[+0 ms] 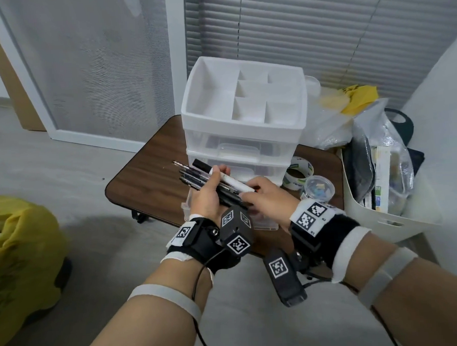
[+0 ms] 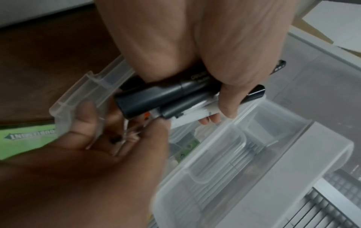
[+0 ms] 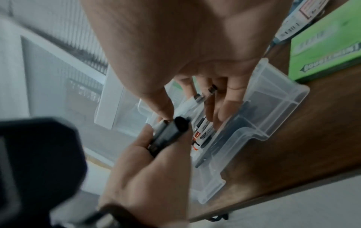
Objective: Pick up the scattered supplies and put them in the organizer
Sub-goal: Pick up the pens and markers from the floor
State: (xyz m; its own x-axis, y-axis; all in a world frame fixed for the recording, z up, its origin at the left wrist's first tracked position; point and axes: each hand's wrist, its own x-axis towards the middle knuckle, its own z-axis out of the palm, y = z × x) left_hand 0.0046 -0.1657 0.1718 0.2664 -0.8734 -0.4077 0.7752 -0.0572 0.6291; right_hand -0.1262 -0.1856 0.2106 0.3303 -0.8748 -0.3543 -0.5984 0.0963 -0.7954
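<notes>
My left hand (image 1: 217,176) grips a bundle of pens and markers (image 1: 209,180), mostly dark with one white-barrelled marker (image 1: 236,184), just in front of the white drawer organizer (image 1: 192,108). From the left wrist view a dark marker (image 2: 156,98) juts out of that fist (image 2: 218,108). My right hand (image 1: 252,195) meets the bundle's near end, its thumb and fingers (image 3: 193,114) curled round a few orange-banded pens (image 3: 201,134). Beneath both hands a clear plastic drawer (image 3: 273,108) is pulled out over the brown table (image 1: 148,182). The organizer's top compartments look bare.
A tape roll (image 1: 300,174) and a small clear lidded tub (image 1: 318,188) sit right of the organizer. A green box (image 3: 324,46) lies on the table. A white basket (image 1: 370,218) stuffed with bags stands at the right, and a yellow bag (image 1: 19,250) on the floor at the left.
</notes>
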